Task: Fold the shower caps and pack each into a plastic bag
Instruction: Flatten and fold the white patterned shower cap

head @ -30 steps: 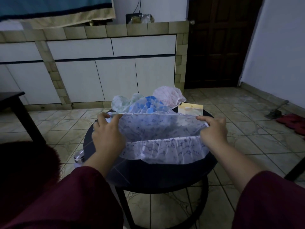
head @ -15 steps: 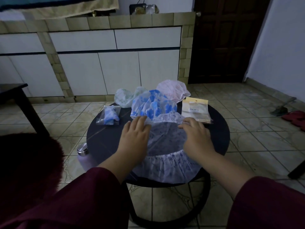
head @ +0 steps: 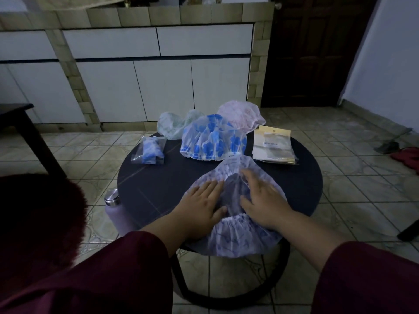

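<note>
A pale purple-patterned shower cap [head: 235, 239] lies spread on the round dark table [head: 154, 189], its frilled edge hanging over the near rim. My left hand [head: 201, 205] presses flat on the cap's left side, and my right hand [head: 260, 200] presses flat on its right side, fingers apart. Behind it sit a blue-flowered cap [head: 213, 139], a pale green cap [head: 174, 123] and a pink cap [head: 240, 116]. A folded blue cap inside a clear plastic bag [head: 150, 150] lies at the table's left. A stack of empty plastic bags [head: 273, 146] with a yellow header lies at the right.
A lilac bottle with a steel lid [head: 113, 207] stands on the floor by the table's left edge. A dark side table [head: 20, 123] is at the left. White cabinets [head: 158, 87] and a dark door [head: 317, 53] stand behind. Red slippers [head: 408, 157] lie on the tiled floor at the right.
The purple cap, held stretched up between both hands a second ago, now lies on the table. Both hands have come together onto it and slid toward me, flattening it.
</note>
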